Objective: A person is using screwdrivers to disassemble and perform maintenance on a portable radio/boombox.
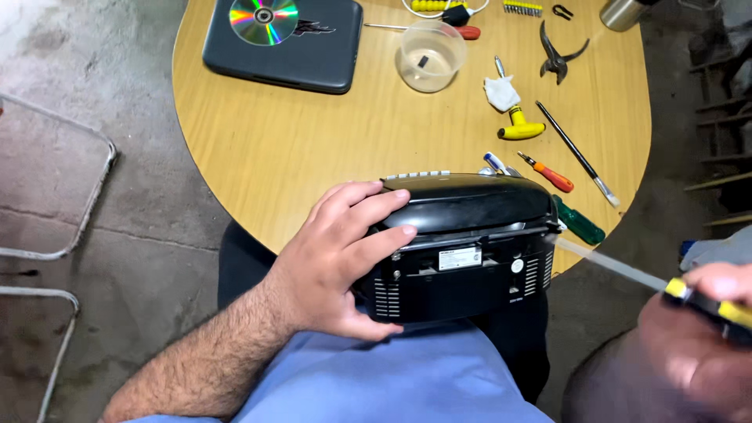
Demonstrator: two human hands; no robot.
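A black portable disc player and radio (470, 235) rests at the near edge of the round wooden table (313, 141), its vented back panel facing me. My left hand (337, 251) grips its left end, fingers spread over the domed lid. At the lower right, my right hand (705, 329) is blurred and closed around a yellow and black screwdriver handle (705, 301). The long metal shaft (607, 265) points toward the player's right side.
On the table lie a dark laptop-like case (286, 47) with a shiny disc (264, 19) on it, a clear plastic cup (431, 55), pliers (558, 55), several screwdrivers (548, 174), a thin brush (576, 153) and a white rag (501, 92). A metal chair frame (55, 235) stands left.
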